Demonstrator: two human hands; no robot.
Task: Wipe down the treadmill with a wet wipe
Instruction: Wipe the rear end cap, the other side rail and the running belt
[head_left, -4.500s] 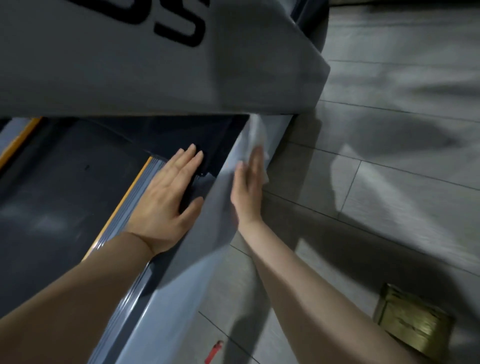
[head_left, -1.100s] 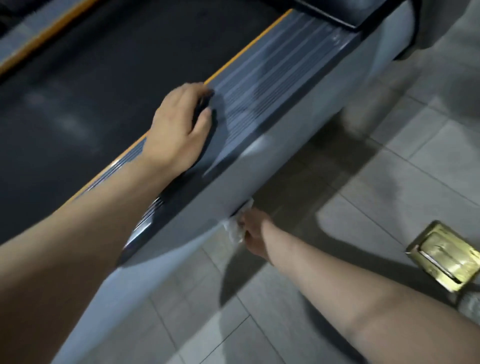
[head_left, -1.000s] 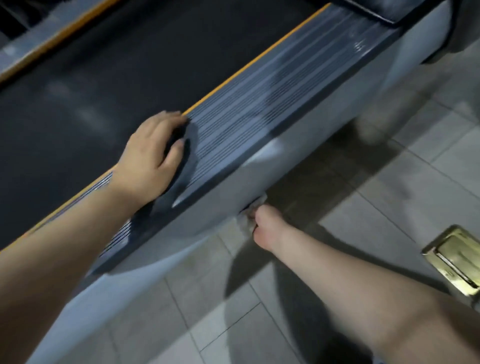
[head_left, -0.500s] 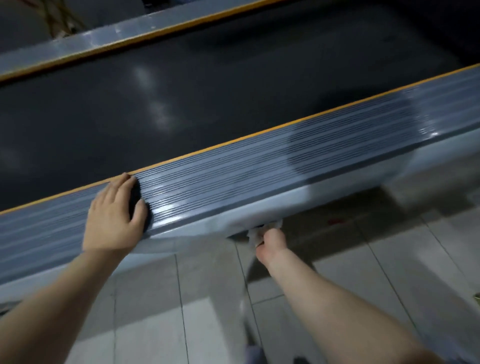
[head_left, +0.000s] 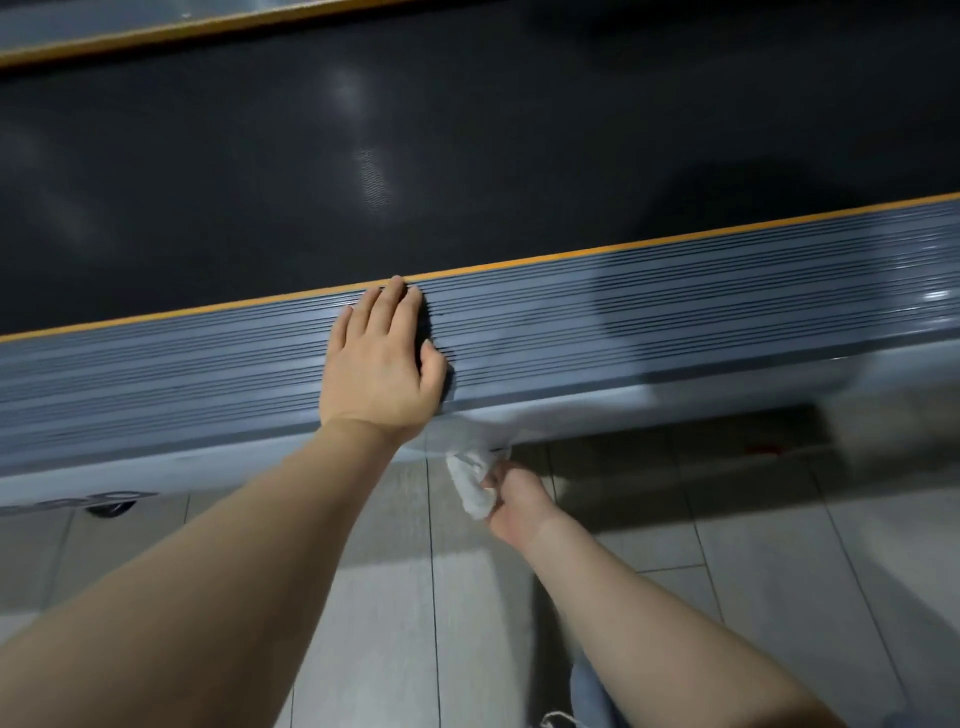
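The right hand (head_left: 514, 501) has its grip clamped on the wet wipe (head_left: 474, 486) just under the treadmill (head_left: 675, 322) edge; above it, the left hand (head_left: 382, 364) lies flat, fingers apart, on the ribbed side rail (head_left: 208, 379)

The left hand (head_left: 382, 364) now lies flat further along the ribbed side rail (head_left: 675, 322); the right hand (head_left: 514, 499) and wet wipe (head_left: 472, 483) sit lower, beneath the rail's edge.
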